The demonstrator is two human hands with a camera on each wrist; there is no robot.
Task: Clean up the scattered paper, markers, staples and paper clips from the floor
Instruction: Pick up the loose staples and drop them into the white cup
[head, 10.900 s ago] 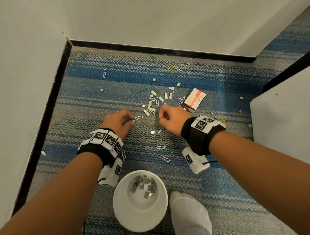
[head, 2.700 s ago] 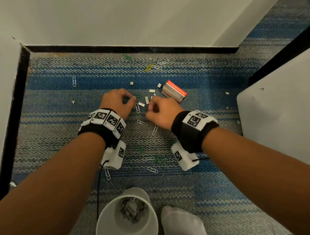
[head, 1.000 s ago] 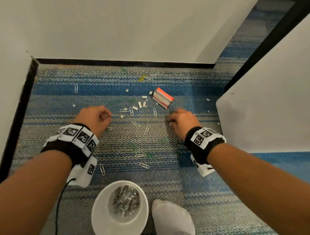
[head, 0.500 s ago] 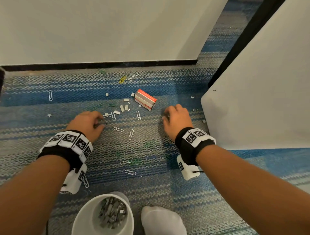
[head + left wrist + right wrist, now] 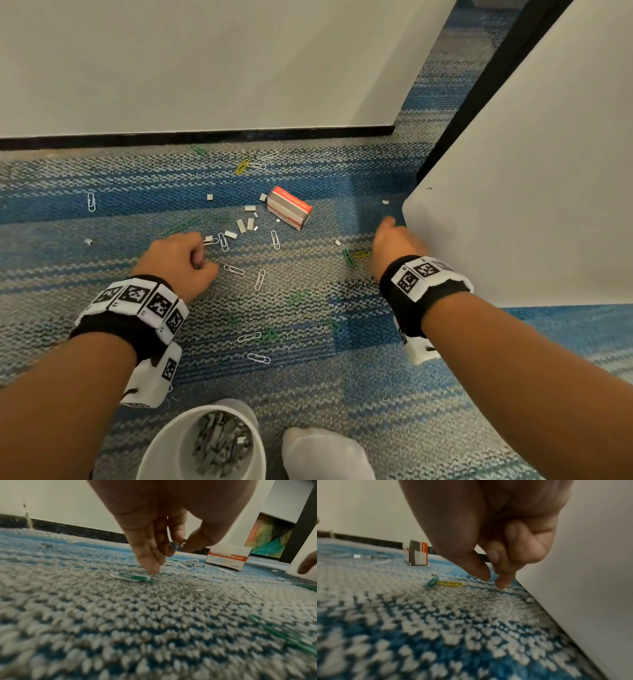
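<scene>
Head view: both forearms reach down to the striped carpet (image 5: 308,383). Left hand (image 5: 178,262) knuckles-up, fingers curled, tips by scattered staples (image 5: 241,226) and paper clips (image 5: 234,269). Left wrist view — thumb and forefinger pinch something small, can't tell what; little fingertip touches carpet beside a green clip (image 5: 135,576). Right hand (image 5: 394,248) sits against a white panel (image 5: 513,205); right wrist view shows fingers curled, thumb and forefinger tips (image 5: 481,573) down on carpet, holding nothing visible, near a yellow clip (image 5: 451,583). Clip box (image 5: 289,207) lies between the hands; white cup (image 5: 161,455) of staples stands near a socked foot (image 5: 325,455).
</scene>
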